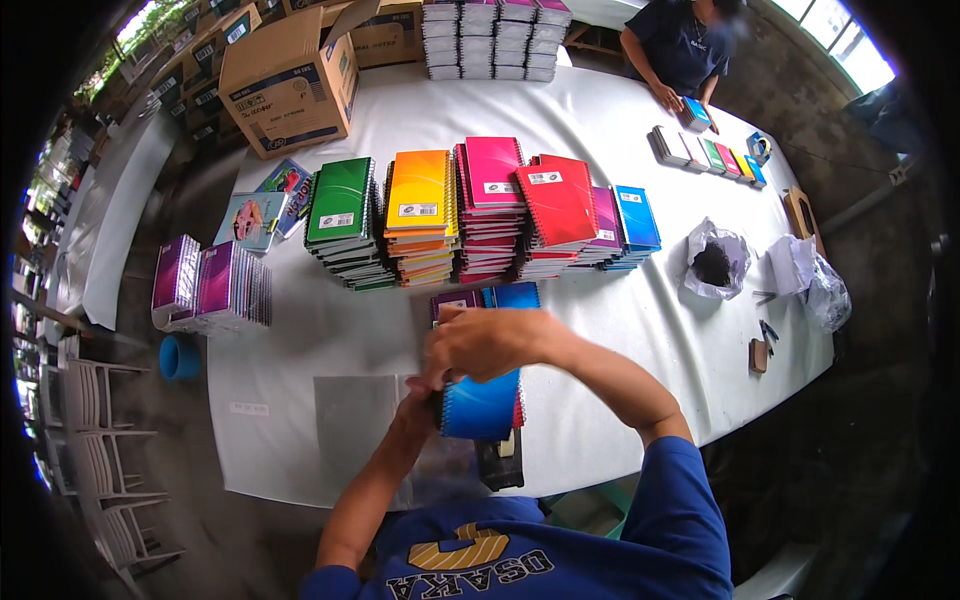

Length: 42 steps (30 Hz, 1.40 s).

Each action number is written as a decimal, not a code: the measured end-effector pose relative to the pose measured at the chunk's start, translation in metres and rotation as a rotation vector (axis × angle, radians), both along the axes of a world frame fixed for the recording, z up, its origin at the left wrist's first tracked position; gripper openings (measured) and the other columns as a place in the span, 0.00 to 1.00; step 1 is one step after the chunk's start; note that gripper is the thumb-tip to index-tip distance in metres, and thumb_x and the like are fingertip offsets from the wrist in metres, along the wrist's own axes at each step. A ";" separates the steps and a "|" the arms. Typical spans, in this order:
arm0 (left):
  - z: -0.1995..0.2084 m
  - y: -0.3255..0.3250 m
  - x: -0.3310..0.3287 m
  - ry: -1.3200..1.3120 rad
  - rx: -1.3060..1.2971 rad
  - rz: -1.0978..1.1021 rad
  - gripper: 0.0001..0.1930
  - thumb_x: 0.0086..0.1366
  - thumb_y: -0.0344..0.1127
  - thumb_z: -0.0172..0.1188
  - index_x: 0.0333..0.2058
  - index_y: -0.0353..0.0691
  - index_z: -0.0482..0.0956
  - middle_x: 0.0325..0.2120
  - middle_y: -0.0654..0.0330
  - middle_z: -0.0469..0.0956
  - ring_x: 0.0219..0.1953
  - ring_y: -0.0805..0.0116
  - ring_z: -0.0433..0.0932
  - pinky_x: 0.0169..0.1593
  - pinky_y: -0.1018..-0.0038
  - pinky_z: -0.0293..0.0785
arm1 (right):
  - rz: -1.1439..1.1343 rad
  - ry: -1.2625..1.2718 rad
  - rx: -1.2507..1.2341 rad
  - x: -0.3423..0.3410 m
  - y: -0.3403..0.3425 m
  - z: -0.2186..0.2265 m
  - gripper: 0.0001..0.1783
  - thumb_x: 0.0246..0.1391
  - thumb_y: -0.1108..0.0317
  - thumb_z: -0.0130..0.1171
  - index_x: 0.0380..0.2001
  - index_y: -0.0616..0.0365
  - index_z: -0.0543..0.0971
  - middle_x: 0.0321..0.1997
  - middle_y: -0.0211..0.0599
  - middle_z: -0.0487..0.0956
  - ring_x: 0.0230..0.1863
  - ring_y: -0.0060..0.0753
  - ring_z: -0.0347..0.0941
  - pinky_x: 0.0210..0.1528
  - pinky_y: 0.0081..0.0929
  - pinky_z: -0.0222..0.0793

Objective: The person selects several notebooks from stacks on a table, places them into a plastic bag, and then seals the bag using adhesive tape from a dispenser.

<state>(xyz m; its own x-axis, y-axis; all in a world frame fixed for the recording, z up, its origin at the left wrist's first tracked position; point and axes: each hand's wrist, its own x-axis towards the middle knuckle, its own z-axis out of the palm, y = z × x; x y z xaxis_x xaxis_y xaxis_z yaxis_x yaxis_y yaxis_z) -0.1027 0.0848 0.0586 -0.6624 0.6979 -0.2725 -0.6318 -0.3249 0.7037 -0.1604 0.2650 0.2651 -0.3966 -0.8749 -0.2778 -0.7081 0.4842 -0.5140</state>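
A blue spiral notebook (pixel 482 410) is in front of my body, with a red edge showing beneath it at the right. My left hand (pixel 412 405) is closed on its left edge, the fingers partly hidden. Above its upper left corner my right hand (pixel 485 345) is curled, fingertips down beside my left hand; what they pinch is hidden. Just past my hands lie a purple notebook (pixel 455 299) and another blue notebook (pixel 514 295). A black tape dispenser (pixel 500 465) stands partly under the near edge. Clear plastic sheets (pixel 360 430) lie flat to the left.
Stacks of green (pixel 340 205), yellow (pixel 420 190), pink (pixel 492 170), red (pixel 560 200) and blue notebooks (pixel 638 215) stand beyond my hands. Wrapped purple notebooks (pixel 215 285) are at left, a plastic bag (pixel 717 260) at right. A cardboard box (pixel 285 95) and a co-worker (pixel 680 50) are at the far side.
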 end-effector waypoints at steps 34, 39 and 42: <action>0.059 -0.143 0.051 0.392 -0.149 0.063 0.57 0.45 0.40 0.77 0.68 0.35 0.47 0.60 0.48 0.65 0.64 0.52 0.62 0.65 0.64 0.56 | -1.208 -0.671 -1.088 0.165 -0.129 -0.143 0.46 0.38 0.56 0.77 0.57 0.56 0.61 0.52 0.41 0.72 0.56 0.37 0.68 0.59 0.36 0.65; 0.042 -0.129 0.052 0.062 -0.033 0.129 0.45 0.48 0.50 0.73 0.59 0.32 0.63 0.52 0.49 0.72 0.52 0.57 0.75 0.56 0.63 0.72 | -1.338 -0.091 -0.575 0.166 -0.127 -0.125 0.48 0.41 0.45 0.72 0.56 0.66 0.62 0.47 0.51 0.65 0.52 0.46 0.69 0.49 0.38 0.73; 0.034 -0.115 0.053 -0.051 0.041 0.172 0.44 0.49 0.52 0.72 0.58 0.30 0.64 0.49 0.49 0.74 0.50 0.59 0.77 0.53 0.64 0.75 | -1.356 -0.101 -0.481 0.163 -0.114 -0.112 0.49 0.39 0.42 0.73 0.54 0.69 0.65 0.45 0.51 0.65 0.49 0.48 0.71 0.46 0.40 0.74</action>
